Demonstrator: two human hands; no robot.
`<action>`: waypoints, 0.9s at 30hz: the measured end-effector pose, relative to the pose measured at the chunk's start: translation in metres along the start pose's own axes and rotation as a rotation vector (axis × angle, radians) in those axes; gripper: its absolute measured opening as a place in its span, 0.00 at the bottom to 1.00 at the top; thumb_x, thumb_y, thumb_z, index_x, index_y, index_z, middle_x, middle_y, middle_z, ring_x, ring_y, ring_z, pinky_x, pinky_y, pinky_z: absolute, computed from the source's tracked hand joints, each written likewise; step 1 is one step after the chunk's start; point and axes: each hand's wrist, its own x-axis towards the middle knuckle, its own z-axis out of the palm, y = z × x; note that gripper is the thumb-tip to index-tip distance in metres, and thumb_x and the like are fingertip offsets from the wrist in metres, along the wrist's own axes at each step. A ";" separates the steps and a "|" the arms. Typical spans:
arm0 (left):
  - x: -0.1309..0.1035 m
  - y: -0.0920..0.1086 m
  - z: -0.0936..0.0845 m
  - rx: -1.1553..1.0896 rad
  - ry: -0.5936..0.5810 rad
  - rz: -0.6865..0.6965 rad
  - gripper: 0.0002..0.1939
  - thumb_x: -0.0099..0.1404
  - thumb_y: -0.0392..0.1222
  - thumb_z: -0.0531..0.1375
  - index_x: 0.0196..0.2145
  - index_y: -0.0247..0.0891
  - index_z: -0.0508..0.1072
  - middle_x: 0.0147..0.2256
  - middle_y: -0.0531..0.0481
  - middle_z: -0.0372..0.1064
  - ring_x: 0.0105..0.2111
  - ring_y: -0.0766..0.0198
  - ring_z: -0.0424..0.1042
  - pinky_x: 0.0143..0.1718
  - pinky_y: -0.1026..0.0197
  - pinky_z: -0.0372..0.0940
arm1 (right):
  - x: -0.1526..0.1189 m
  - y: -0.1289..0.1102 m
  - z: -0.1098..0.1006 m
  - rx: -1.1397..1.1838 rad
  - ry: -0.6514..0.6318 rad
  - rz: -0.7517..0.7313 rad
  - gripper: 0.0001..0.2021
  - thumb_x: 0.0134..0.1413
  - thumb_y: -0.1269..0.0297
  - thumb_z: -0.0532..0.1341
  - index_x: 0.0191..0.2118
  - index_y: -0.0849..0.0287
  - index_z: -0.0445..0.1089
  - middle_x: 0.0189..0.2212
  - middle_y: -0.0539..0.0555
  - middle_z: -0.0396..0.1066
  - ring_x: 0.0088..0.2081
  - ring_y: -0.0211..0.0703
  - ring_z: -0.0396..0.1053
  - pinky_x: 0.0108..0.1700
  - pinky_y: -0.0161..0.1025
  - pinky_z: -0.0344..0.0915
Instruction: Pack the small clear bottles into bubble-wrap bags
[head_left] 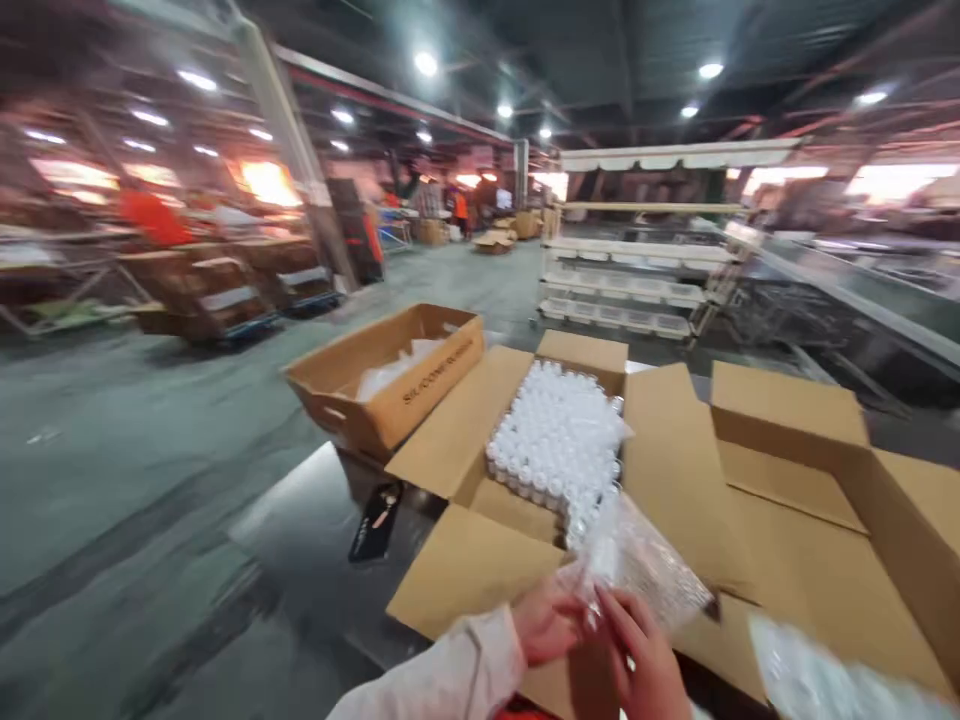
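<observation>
While the long box (431,385) sits at the left of the big box (517,515) full of white tubes (555,430), my left hand (551,612) and right hand (641,650) both pinch the clear bag (637,555), fingers nearly closed, at the big box's near side. The empty box (817,530) is on the right.

- We see round white ceiling lamps (426,64) glowing against a dim, dark roof.
- Glare blows out the orange-white bright opening (270,183) at left.
- We find motion blur smearing both sides, edges stretched.
</observation>
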 end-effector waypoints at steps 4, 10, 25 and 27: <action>-0.007 -0.010 -0.002 -0.064 0.114 -0.060 0.13 0.44 0.35 0.69 0.31 0.31 0.76 0.30 0.46 0.73 0.33 0.64 0.71 0.40 0.62 0.62 | -0.004 -0.030 -0.010 0.089 0.022 -0.011 0.20 0.60 0.72 0.49 0.56 0.52 0.63 0.42 0.59 0.70 0.43 0.45 0.70 0.44 0.41 0.72; -0.001 -0.025 -0.004 -0.014 0.302 -0.103 0.16 0.37 0.37 0.71 0.27 0.34 0.74 0.26 0.50 0.72 0.28 0.64 0.70 0.37 0.60 0.65 | -0.010 -0.048 0.003 0.083 0.011 0.002 0.17 0.60 0.73 0.50 0.52 0.56 0.65 0.38 0.58 0.69 0.39 0.44 0.69 0.39 0.40 0.72; -0.023 0.001 0.005 0.345 0.378 -0.041 0.24 0.37 0.46 0.71 0.34 0.37 0.73 0.32 0.48 0.74 0.37 0.56 0.72 0.44 0.56 0.65 | -0.008 -0.063 -0.003 0.301 -0.191 0.079 0.18 0.54 0.70 0.58 0.51 0.58 0.66 0.40 0.57 0.70 0.41 0.43 0.68 0.44 0.39 0.68; -0.034 0.020 0.017 0.486 0.296 -0.050 0.33 0.31 0.40 0.74 0.39 0.39 0.74 0.37 0.48 0.75 0.45 0.51 0.70 0.50 0.55 0.63 | 0.005 -0.058 -0.027 0.190 -0.262 0.070 0.22 0.49 0.67 0.63 0.53 0.58 0.66 0.41 0.57 0.71 0.41 0.46 0.68 0.45 0.42 0.67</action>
